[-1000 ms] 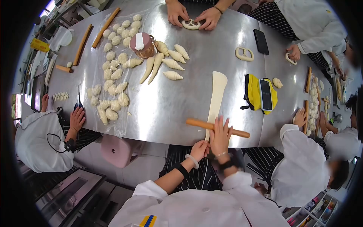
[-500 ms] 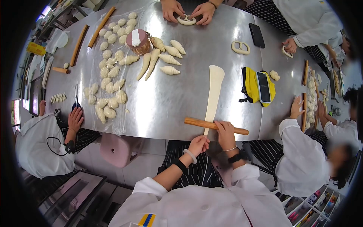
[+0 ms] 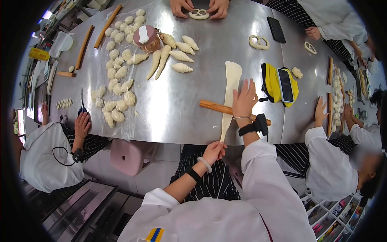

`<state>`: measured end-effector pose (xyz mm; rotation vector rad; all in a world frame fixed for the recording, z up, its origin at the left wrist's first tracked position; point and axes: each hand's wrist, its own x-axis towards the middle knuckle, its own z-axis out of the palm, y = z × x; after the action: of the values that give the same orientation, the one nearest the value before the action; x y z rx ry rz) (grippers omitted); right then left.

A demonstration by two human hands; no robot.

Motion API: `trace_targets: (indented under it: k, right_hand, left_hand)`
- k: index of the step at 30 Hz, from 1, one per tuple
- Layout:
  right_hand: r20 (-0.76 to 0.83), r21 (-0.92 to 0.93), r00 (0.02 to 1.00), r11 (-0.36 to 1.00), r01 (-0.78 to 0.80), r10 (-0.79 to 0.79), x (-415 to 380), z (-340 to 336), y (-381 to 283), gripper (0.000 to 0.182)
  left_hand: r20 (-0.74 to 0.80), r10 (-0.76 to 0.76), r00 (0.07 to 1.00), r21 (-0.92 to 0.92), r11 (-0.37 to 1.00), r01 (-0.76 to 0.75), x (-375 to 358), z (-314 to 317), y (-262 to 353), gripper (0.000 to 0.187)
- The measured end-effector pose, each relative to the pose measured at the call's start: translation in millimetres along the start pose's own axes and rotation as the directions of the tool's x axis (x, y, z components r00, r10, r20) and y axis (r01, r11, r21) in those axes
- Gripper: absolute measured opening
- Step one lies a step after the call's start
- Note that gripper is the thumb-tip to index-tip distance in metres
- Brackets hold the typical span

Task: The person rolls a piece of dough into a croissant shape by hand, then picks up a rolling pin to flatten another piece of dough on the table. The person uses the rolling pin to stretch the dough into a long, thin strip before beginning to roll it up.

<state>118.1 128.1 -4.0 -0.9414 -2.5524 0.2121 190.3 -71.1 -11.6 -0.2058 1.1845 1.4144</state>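
Dough strip (image 3: 230,90) lies w/ long axis running away from the person, near end at the table (image 3: 189,105) edge. Left hand (image 3: 214,152) pinches that near end; right hand (image 3: 244,100), fingers spread flat, presses 1 rolling pin (image 3: 215,107) lying crosswise over it. 1 strip, 1 pin.

The right hand (image 3: 244,99) lay flat on the pin (image 3: 213,107) across the dough (image 3: 230,88); the left hand (image 3: 214,151), at six o'clock, pinched its end.
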Motion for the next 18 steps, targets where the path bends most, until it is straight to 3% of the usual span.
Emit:
trace_targets:
  k: [1,3,5,7,11,13,16,18]
  right_hand:
    - [0.003,0.001,1.0,1.0,-0.004,0.004,-7.1,-2.3,-4.6,0.049]
    - [0.205,-0.146,0.976,0.983,0.111,-0.079,-39.8,-20.0,-10.8,0.057]
    - [0.416,-0.15,0.897,0.962,0.229,-0.149,-93.6,-43.4,-7.4,0.06]
    - [0.493,-0.08,0.86,0.978,0.194,-0.131,-142.4,-61.5,-7.1,0.059]
    - [0.514,-0.079,0.851,0.982,0.174,-0.11,-113.9,-59.2,-5.9,0.061]
    - [0.317,-0.183,0.939,0.962,0.201,-0.136,-58.8,-38.0,-4.3,0.063]
    - [0.376,-0.163,0.91,0.954,0.253,-0.177,-72.0,-42.2,-5.7,0.064]
    - [0.512,0.005,0.844,0.983,0.186,-0.162,-131.4,-68.4,-6.7,0.062]
  left_hand:
    - [0.002,0.006,1.0,-0.001,1.0,-0.006,-0.3,-1.1,-1.2,0.031]
    - [0.003,0.002,1.0,0.001,1.0,-0.002,-3.8,-3.7,-3.1,0.032]
    - [-0.015,0.021,1.0,0.027,0.999,-0.021,-6.9,-1.9,-3.1,0.03]
    - [-0.01,0.036,0.999,0.073,0.997,-0.036,-2.9,-6.2,-13.5,0.03]
    - [0.016,0.014,1.0,0.062,0.998,-0.015,-5.0,-9.2,-12.8,0.029]
    - [0.024,0.019,1.0,0.041,0.999,-0.02,-6.1,-7.7,-11.9,0.03]
    - [0.015,0.019,1.0,0.031,0.999,-0.02,-7.1,-8.2,-13.8,0.03]
    - [0.01,-0.004,1.0,0.035,0.999,0.004,-6.5,-10.7,-21.1,0.03]
